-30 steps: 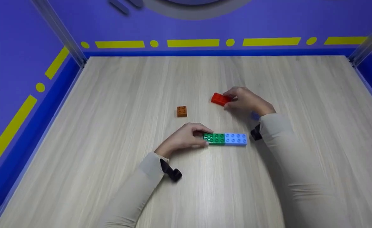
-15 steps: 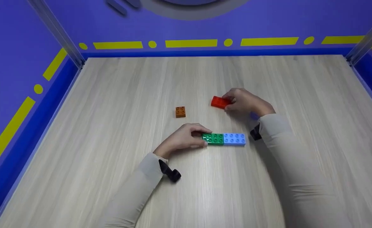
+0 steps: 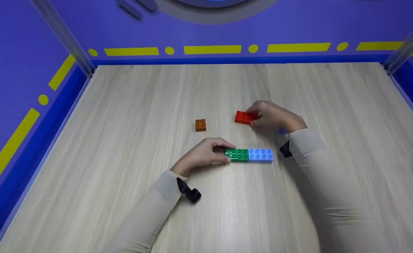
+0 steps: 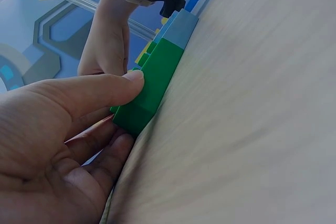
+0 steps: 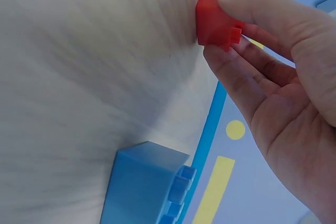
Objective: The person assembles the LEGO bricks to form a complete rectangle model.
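Observation:
My left hand (image 3: 206, 151) pinches the left end of a green building brick (image 3: 238, 155), thumb on its near side. Against the green brick's right end sits a light blue brick (image 3: 260, 155), forming a straight row with it on the table. Farther back, my right hand (image 3: 271, 115) grips a red brick (image 3: 244, 117) by its right end between thumb and fingers; its studs (image 5: 235, 35) show in the right wrist view. A blue brick (image 5: 139, 184) lies beneath the right wrist, mostly hidden in the head view.
A small orange-brown brick (image 3: 200, 125) with several studs stands left of the red one. The wood-grain table (image 3: 139, 105) is bordered by blue walls (image 3: 213, 35) with yellow markings at the back and sides.
The red brick in my right hand has come slightly nearer and turned from a slant to almost level with the green and light blue row. The left hand has stayed in place.

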`<action>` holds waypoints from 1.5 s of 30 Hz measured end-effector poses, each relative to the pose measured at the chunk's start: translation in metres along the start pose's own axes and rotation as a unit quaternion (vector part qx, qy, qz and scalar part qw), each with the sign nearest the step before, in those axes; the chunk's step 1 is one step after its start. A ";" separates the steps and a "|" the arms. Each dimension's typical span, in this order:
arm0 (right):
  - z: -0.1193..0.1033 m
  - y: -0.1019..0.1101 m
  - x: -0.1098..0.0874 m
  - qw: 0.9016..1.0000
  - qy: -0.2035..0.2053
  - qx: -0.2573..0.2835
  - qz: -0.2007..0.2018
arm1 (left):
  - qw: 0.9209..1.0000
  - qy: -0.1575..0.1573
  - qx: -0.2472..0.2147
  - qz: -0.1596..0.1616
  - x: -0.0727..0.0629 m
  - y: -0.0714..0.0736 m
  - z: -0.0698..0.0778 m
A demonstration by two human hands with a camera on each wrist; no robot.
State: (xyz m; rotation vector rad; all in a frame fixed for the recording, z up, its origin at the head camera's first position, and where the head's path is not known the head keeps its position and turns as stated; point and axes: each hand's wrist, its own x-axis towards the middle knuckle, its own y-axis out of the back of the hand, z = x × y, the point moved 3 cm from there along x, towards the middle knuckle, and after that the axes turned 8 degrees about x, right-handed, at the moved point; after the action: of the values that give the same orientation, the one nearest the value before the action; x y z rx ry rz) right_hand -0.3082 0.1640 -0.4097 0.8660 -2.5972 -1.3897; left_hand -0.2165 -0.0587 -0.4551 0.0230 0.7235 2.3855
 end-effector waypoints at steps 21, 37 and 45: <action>-0.009 0.002 -0.009 1.000 0.016 0.003 -0.017 | 1.000 0.009 0.001 0.003 0.001 0.003 0.000; -0.018 0.002 -0.020 0.998 0.047 0.013 -0.038 | 1.000 0.006 -0.006 0.000 -0.001 0.000 0.000; -0.016 0.004 -0.027 0.998 0.049 0.023 -0.039 | 1.000 0.003 -0.006 -0.001 -0.001 0.000 0.000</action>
State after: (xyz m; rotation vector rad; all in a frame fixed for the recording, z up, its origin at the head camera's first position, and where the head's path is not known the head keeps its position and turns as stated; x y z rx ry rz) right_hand -0.2819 0.1677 -0.3920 1.0238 -2.5573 -1.2765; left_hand -0.2157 -0.0591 -0.4545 0.0107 0.7116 2.3889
